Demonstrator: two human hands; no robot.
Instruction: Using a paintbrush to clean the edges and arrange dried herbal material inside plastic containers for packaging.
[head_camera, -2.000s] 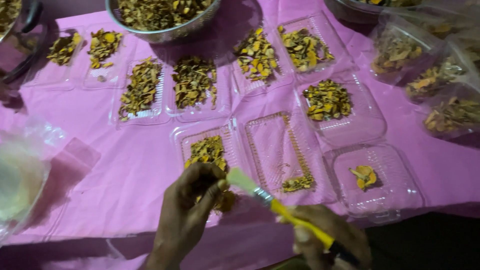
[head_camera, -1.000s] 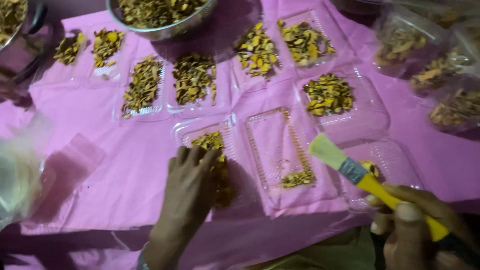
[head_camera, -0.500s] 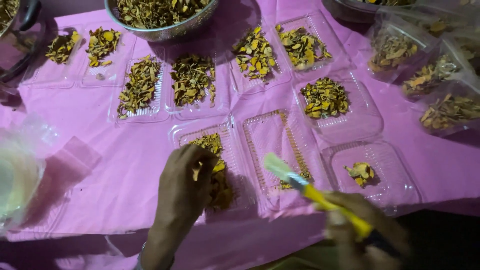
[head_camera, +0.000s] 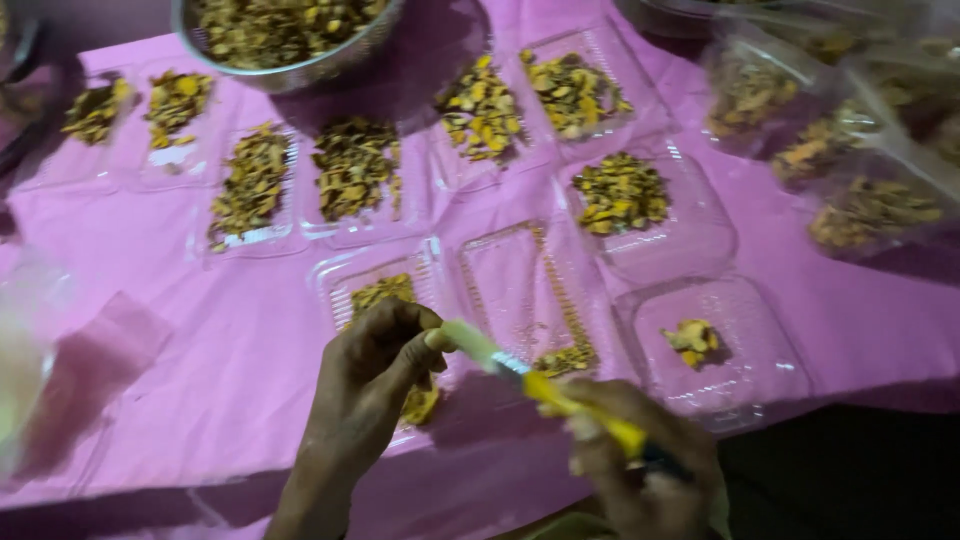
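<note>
Nearest the camera, at the lower edge of the view, the right hand is closed around the yellow handle of a pastry brush, whose pale bristles point up and to the left. The left hand is curled with its fingertips pinched at the bristle tip, touching it, above a clear plastic tray that holds a small heap of yellow-brown dried pieces. Just beside it to the right lies a second clear tray with only a thin line and a small clump of the same pieces. Further right, a clear clamshell container holds a single yellow lump. All of these rest on a tabletop covered with a pink cloth.

Beyond them, a filled clamshell sits to the right, and a row of trays heaped with dried pieces runs across the middle. At the far edge a metal bowl is full of the same mix. Along the far right, clear plastic bags of dried material lie in a pile. A blurred clear bag shows at the left edge.
</note>
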